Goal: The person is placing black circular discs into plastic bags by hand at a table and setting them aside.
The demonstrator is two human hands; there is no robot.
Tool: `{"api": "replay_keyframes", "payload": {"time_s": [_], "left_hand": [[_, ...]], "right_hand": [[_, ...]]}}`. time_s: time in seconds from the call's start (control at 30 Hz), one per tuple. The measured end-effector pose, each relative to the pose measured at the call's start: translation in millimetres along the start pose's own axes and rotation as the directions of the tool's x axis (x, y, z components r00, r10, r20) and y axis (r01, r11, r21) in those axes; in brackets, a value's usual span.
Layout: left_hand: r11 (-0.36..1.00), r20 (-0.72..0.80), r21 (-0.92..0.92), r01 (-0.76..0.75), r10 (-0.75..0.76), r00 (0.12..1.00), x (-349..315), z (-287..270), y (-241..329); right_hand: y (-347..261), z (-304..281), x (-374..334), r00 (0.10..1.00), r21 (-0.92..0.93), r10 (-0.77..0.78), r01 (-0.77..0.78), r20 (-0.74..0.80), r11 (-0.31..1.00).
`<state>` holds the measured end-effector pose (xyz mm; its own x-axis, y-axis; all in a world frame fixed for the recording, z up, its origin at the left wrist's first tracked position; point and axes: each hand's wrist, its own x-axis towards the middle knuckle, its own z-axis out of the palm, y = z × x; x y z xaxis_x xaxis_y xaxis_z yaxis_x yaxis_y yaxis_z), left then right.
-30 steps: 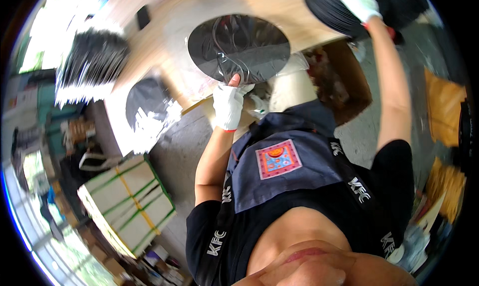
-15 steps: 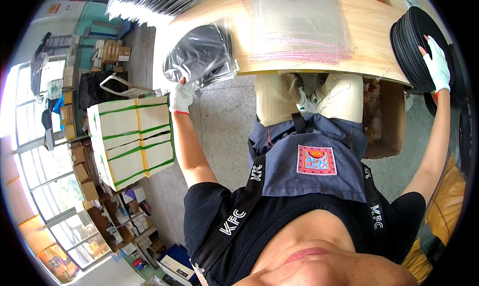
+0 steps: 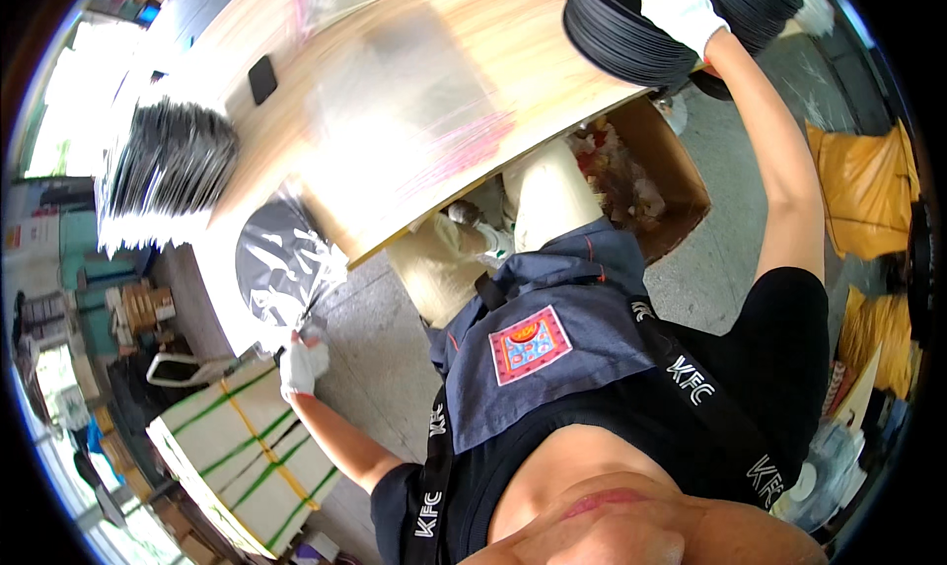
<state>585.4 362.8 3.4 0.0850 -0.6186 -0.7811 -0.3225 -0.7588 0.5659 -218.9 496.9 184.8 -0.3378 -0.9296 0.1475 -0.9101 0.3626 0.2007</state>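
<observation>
My left hand (image 3: 304, 365), in a white glove, is at the lower edge of a clear plastic bag (image 3: 286, 264) with a flat black disc inside. Its fingers are closed on the bag's edge, and the bag lies at the table's near left corner. Over at the right, my gloved right hand (image 3: 679, 15) rests on a tall stack of thin black discs (image 3: 623, 44), fingers stretched across the top. A second stack of black discs (image 3: 758, 8) stands beside it. Between my hands, a pile of clear plastic bags (image 3: 400, 92) lies flat on the table.
Many bagged black discs (image 3: 170, 166) are piled at the table's left end, near a black phone (image 3: 261, 80). Below the table is a cardboard box (image 3: 681, 205) of scraps. A strapped white bale (image 3: 242, 457) stands left; yellow sacks (image 3: 868, 190) lie right.
My view has turned, so the table now slants and more of its left end shows. My left hand has drawn to the bag's lower edge. The right hand stays on the disc stack.
</observation>
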Motion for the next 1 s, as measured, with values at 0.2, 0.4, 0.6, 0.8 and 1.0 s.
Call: {"api": "replay_keyframes", "payload": {"time_s": [0.2,0.4,0.6,0.8,1.0], "left_hand": [[0.812,0.104,0.041,-0.583,0.577,0.81,-47.6,100.1,12.8],[-0.251,0.455,0.602,-0.758,0.888,0.067,-37.0,268.6,117.9],[-0.277,0.582,0.676,-0.683,0.77,0.263,-12.2,336.2,145.8],[0.129,0.445,0.24,-0.962,0.866,0.227,-72.7,344.1,194.4],[0.396,0.337,-0.201,-0.896,0.887,0.316,-84.6,353.2,219.1]], "right_hand": [[-11.7,18.0,-89.1,0.792,-0.142,-0.348,0.321,-0.502,0.936],[61.1,68.9,-117.6,0.532,0.74,0.626,-0.664,0.569,-0.108],[70.7,79.5,-89.8,0.742,0.858,0.459,-0.315,0.489,-0.405],[-17.6,39.3,-98.0,0.904,0.994,0.424,-0.086,0.052,0.06],[-117.1,80.4,-87.4,0.961,0.737,0.026,0.194,-0.275,0.647]]}}
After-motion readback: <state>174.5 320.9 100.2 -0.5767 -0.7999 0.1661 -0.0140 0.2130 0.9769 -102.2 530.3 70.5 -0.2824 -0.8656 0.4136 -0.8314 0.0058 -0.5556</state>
